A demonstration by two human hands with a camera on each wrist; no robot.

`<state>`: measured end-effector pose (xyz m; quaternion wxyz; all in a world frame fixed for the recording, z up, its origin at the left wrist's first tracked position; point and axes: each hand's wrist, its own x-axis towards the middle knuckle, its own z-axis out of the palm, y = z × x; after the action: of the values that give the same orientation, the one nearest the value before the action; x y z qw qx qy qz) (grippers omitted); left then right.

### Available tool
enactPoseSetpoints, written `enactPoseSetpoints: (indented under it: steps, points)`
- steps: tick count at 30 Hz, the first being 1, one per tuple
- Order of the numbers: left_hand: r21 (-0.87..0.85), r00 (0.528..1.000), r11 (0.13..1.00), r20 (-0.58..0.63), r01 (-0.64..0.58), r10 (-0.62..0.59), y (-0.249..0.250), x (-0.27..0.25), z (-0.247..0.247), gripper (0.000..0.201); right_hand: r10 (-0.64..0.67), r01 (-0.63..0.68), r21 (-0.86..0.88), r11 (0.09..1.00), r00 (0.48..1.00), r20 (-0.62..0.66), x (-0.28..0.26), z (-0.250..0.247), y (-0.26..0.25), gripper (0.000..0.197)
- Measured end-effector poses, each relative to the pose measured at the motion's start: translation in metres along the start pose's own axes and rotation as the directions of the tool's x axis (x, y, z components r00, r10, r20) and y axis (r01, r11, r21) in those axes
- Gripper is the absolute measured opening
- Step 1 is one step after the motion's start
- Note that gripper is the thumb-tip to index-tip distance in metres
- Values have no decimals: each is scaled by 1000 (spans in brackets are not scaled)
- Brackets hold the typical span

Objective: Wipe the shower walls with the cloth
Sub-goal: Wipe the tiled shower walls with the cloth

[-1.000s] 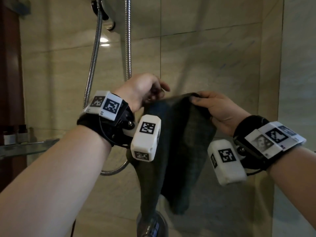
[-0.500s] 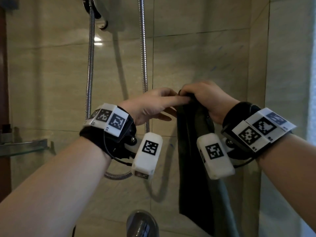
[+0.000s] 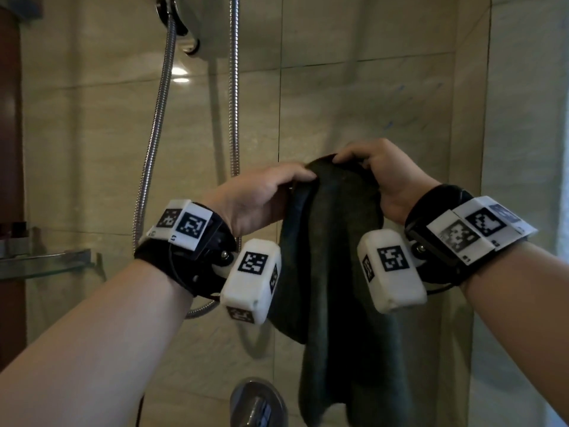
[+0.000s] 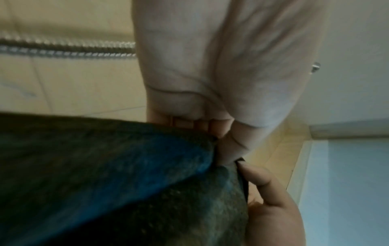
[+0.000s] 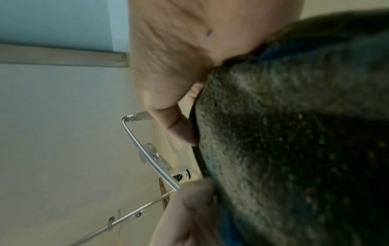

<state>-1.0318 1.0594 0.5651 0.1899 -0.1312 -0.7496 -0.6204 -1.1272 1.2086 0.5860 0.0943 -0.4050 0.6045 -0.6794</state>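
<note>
A dark green-grey cloth [image 3: 335, 272] hangs folded in front of the beige tiled shower wall [image 3: 354, 103]. My left hand [image 3: 261, 198] pinches its top left edge, thumb and fingers closed on the fabric. My right hand [image 3: 378, 177] grips the top right edge, fingers curled over the fold. The two hands are close together at chest height. In the left wrist view the cloth [image 4: 126, 174] fills the lower half under my left hand [image 4: 219, 136]. In the right wrist view the cloth [image 5: 294, 141] covers the right side beside my right hand [image 5: 179, 119].
A metal shower hose [image 3: 160, 118] loops down the wall on the left, with a second run [image 3: 234, 87] beside it. A chrome tap [image 3: 258, 402] sits low in the middle. A glass shelf [image 3: 43, 260] is at the left, a side wall [image 3: 523, 118] at the right.
The hands came together at the cloth's top, then spread slightly apart. The cloth now hangs folded between them, and the left hand has taken hold of its edge again.
</note>
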Motion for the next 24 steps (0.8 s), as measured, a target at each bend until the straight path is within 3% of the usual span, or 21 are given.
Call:
enactPoseSetpoints:
  steps: [4, 7, 8, 10, 11, 13, 16, 19, 22, 24]
  points:
    - [-239, 991, 962, -21, -136, 135, -9, 7, 5, 31, -62, 63, 78, 995, 998, -11, 0, -2, 8, 16]
    - [-421, 989, 895, -61, -145, 131, -7, 11, 14, 44, -196, 186, -67, 980, 957, -213, 10, -3, 22, 9]
    - [-439, 988, 885, -79, -152, 130, -6, 13, 14, 43, -261, 226, -144, 963, 913, -315, 12, -7, 25, 9]
    - [-443, 980, 879, -155, -178, 121, -5, 18, 14, 48, -404, 272, -317, 909, 763, -504, 9, -14, 32, 5]
    - [-437, 971, 877, -210, -198, 114, -4, 20, 15, 47, -476, 239, -450, 861, 690, -546, 7, -20, 37, 13]
    - [-403, 936, 884, -338, -239, 99, -3, 25, 16, 28, -592, 50, -735, 676, 630, -502, 7, -31, 50, 33]
    - [-117, 849, 958, -501, -261, 170, -6, 31, 13, 17, -641, -198, -902, 384, 646, -414, 10, -39, 71, 55]
    - [322, 783, 928, -521, -189, 340, -7, 38, 12, 49, -646, -281, -937, 207, 680, -346, 14, -44, 92, 65]
    - [551, 796, 825, -440, -126, 415, -6, 50, 8, 70, -671, -291, -950, 114, 683, -290, 15, -50, 105, 72]
    - [648, 814, 759, -411, -55, 410, -3, 58, 6, 71, -661, -310, -950, 44, 704, -260, 17, -55, 112, 72]
